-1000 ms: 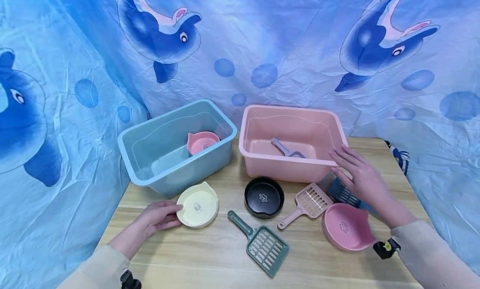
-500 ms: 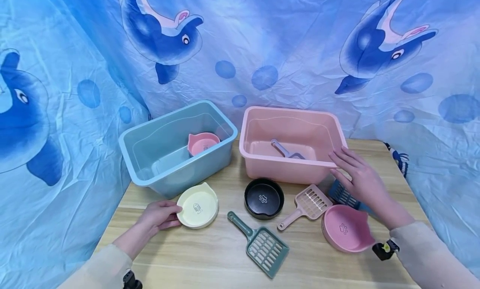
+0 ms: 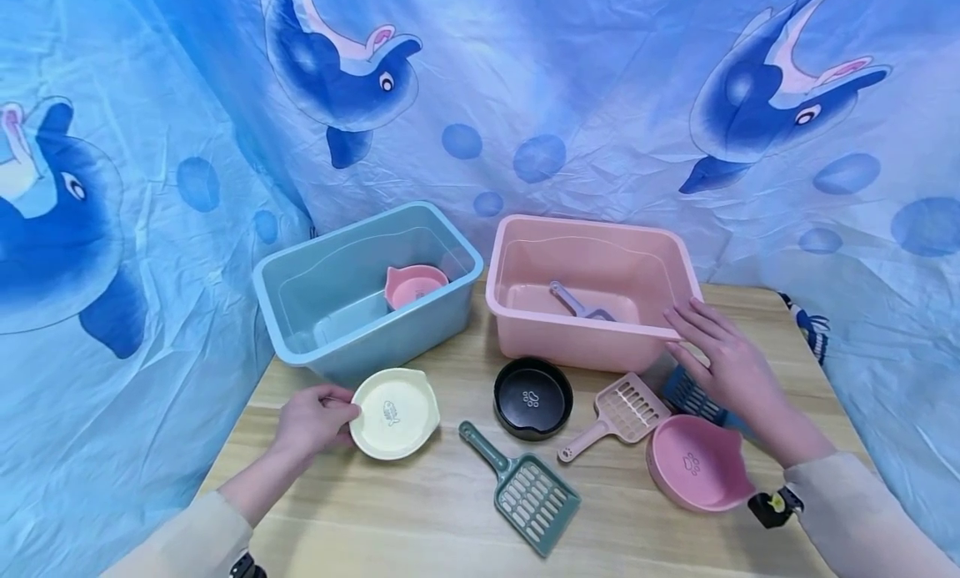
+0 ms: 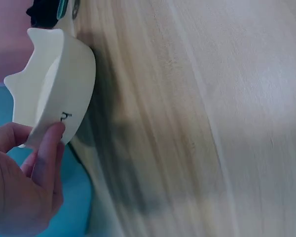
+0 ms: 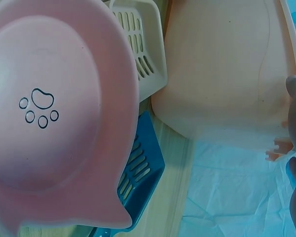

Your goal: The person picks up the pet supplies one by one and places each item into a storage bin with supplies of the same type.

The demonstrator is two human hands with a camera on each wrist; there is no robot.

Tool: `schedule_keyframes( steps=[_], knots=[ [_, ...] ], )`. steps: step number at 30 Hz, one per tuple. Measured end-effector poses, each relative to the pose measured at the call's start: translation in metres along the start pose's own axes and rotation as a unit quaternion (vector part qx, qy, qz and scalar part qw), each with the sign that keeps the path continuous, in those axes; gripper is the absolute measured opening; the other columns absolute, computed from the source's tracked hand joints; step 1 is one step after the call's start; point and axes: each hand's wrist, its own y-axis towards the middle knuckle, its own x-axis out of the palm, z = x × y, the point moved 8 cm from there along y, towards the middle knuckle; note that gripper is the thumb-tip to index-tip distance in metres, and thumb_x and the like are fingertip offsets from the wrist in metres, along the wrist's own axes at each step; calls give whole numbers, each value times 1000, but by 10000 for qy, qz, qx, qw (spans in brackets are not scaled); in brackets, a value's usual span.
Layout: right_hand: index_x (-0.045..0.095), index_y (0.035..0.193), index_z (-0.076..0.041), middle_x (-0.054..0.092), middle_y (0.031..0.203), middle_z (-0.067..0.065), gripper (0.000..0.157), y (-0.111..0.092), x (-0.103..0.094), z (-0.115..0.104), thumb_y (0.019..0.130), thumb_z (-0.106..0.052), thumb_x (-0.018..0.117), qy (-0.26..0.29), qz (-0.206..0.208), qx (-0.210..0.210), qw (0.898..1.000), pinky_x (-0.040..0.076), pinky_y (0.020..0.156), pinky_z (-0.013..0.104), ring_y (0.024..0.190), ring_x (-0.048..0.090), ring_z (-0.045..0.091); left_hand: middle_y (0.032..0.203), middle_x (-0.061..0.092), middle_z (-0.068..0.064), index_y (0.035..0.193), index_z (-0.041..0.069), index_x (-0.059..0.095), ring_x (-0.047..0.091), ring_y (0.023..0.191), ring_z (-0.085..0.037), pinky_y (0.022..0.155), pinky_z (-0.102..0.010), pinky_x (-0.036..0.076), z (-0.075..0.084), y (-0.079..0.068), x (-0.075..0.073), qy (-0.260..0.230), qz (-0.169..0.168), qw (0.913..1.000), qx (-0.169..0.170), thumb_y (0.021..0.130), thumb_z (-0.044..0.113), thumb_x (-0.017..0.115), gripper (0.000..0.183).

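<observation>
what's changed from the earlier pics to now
The left hand has turned the round cream cat-eared bowl slightly clockwise in the head view and seems to be tilting it. Its grip stays; the right hand stays at the pink rectangular bin, other things appear unmoved.

Pale beige sleeves [image 3: 862, 503], black wrist cameras [image 3: 769, 510]

The cream bowl [image 3: 401, 419] bears a fish print [image 3: 391, 413], the black bowl [image 3: 533, 407] a pale paw [image 3: 530, 399]; blue dolphins [image 3: 375, 86] pattern the backdrop [image 3: 592, 77].

The left hand [image 3: 313, 421] pinches a bowl [image 3: 394, 428] — cream-coloured, fish-marked.
</observation>
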Motion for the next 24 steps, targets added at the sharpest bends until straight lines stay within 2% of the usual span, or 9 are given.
schedule_keyframes(
  steps=[3,6,8,11,14,17,21,24],
  knots=[
    [66,146,-9,66,145,20,53,-1,-1,0,98,-27,78,-31,-33,59,10000,29,130,38,148,50,39,88,78,-9,110,-7,75,72,72,-13,63,-32,65,19,-9,-5,889,215,9935,678,87,4,77,26],
    [66,146,-9,67,144,20,54,-1,-1,0,96,-25,80,-41,-22,53,10000,31,130,41,148,50,39,88,80,-5,105,1,79,73,74,-12,63,-26,60,39,-19,-6,1669,384,9763,1323,86,6,78,19],
    [66,146,-9,67,144,21,54,-1,-1,0,97,-26,80,-45,-12,37,10000,32,129,43,147,51,40,88,80,-4,102,4,80,75,77,-14,66,-29,61,52,-26,-6,1992,468,9631,1751,85,5,79,17],
    [66,146,-9,67,144,21,53,-1,-1,0,99,-29,78,-47,-3,13,10000,33,129,42,147,51,39,89,80,-4,98,7,81,78,81,-19,73,-38,64,78,-36,-4,2437,627,9355,2480,83,3,82,15],
    [66,146,-9,67,144,21,52,-1,-1,1,99,-30,77,-32,15,-6,10000,31,130,40,147,51,39,89,80,-6,96,7,81,78,80,-22,74,-45,65,109,-48,-3,2773,778,9009,3246,81,-1,82,17],
    [66,146,-8,67,143,21,52,-1,-2,1,100,-31,76,-22,31,-23,10000,32,129,41,147,51,40,88,78,-7,96,5,81,74,77,-22,69,-45,64,142,-62,-4,3077,870,8657,3851,80,-4,81,18],
    [66,147,-9,67,143,21,52,-1,-2,1,101,-32,76,-48,12,-28,10000,32,129,41,147,51,40,86,76,-9,97,4,81,70,73,-23,63,-43,62,181,-75,-9,3416,914,8292,4329,81,-4,81,18],
    [66,147,-10,67,143,21,52,-2,-2,1,100,-30,76,-74,25,-46,10000,30,130,38,146,52,40,86,75,-10,98,4,81,69,71,-25,62,-44,62,206,-79,-14,3605,884,8108,4526,82,-4,82,18]
  ],
)
